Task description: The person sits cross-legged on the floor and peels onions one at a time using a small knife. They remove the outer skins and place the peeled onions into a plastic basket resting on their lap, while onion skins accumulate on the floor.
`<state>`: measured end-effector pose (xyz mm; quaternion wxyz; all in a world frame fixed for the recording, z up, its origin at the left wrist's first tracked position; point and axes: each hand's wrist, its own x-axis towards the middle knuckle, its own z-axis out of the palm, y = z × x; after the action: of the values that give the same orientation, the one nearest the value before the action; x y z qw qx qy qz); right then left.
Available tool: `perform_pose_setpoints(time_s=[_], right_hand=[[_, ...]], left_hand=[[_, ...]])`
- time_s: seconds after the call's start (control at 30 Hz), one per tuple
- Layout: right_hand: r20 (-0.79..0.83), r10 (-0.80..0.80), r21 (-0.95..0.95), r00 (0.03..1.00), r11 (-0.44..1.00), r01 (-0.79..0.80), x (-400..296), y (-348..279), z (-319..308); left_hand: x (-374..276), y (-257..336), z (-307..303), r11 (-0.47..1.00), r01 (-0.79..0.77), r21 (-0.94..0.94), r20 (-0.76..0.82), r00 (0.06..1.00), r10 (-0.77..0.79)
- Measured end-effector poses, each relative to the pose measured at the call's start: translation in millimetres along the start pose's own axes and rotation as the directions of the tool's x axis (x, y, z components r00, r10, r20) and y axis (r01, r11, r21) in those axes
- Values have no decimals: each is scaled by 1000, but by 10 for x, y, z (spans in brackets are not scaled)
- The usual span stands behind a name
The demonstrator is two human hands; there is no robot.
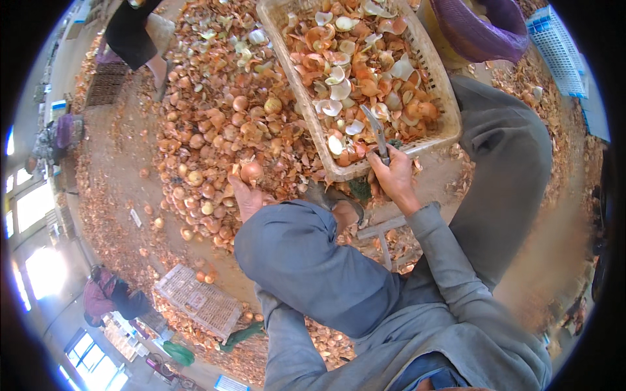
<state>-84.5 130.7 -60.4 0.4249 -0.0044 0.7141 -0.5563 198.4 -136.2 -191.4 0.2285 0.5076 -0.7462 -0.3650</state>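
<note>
My right hand (pixel 393 175) is closed around the handle of a small curved-blade knife (pixel 376 128), its blade over the near edge of a plastic crate (pixel 337 172). Onion skins and cut onion pieces (pixel 342 90) fill that crate. Beyond my bent knee, my left hand (pixel 248 195) is at the edge of a large heap of onions (pixel 215 127). A brown onion (pixel 251 171) with dry roots or skin on top rests at its fingertips; the palm is partly hidden by the knee.
A purple mesh sack (pixel 481 29) stands beyond the crate at the upper right. An overturned crate (pixel 199 300) lies at lower left, near green netting (pixel 243 336). A person (pixel 110 298) bends over farther left; another person's leg (pixel 157 68) is at upper left. Skins litter the floor.
</note>
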Motion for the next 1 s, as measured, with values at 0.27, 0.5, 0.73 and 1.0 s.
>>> perform_pose_setpoints(time_s=[0.27, 0.5, 0.73, 1.0], right_hand=[[252, -88, 290, 964, 957, 12, -279, -138, 264], [352, -20, 592, 936, 779, -206, -559, -599, 280], [342, -30, 556, 939, 813, -176, -358, -513, 37], [230, -152, 289, 961, 954, 81, -115, -106, 134]], left_hand=[[651, 1462, -887, 881, 299, -367, 493, 866, -88], [-93, 3642, -267, 976, -20, -219, 675, 719, 166], [-570, 2799, 770, 830, -58, -555, 301, 916, 265], [-641, 2420, 814, 840, 42, -540, 368, 910, 190]])
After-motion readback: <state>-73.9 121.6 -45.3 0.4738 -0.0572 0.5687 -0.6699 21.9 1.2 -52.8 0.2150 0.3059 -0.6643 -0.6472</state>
